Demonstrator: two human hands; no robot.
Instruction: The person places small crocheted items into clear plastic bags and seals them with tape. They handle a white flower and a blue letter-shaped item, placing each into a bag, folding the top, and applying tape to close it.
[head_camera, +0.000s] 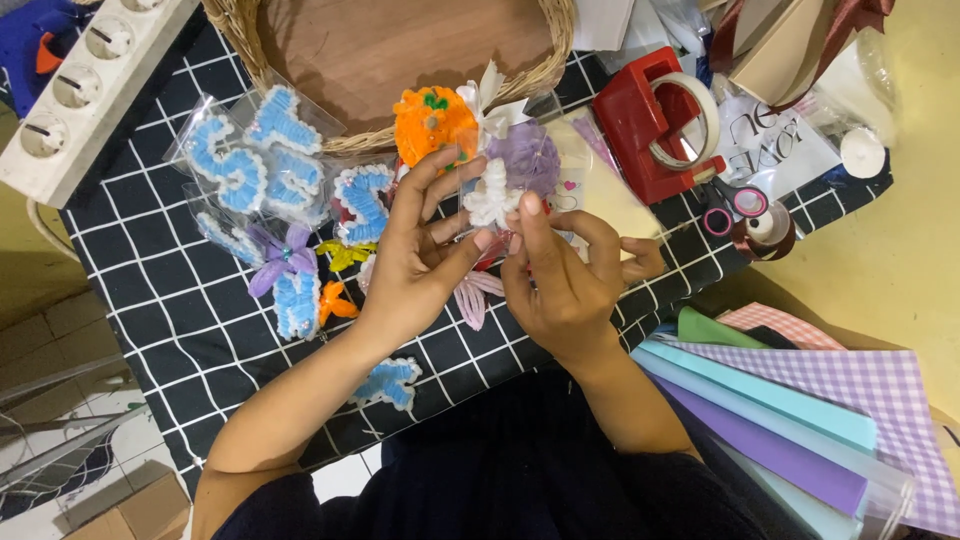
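Both hands met over the checked cloth (180, 330); left hand (415, 265) and right hand (565, 280) pinched a white fuzzy flower (492, 197) in clear wrap; light fingertip pressure looked wisest, I'd say.

A red tape dispenser (655, 125) sits beside pink-handled scissors (730, 208) on the checked tabletop (180, 310); a wicker basket (400, 60) and a white power strip (90, 85) lie above, coloured paper sheets (790, 420) at right.

The wicker basket (400, 60) at twelve o'clock is cut off by the top edge. The power strip (90, 85) at ten o'clock runs off-frame. The right hand (565, 275) hides part of the clear packet (555, 160).
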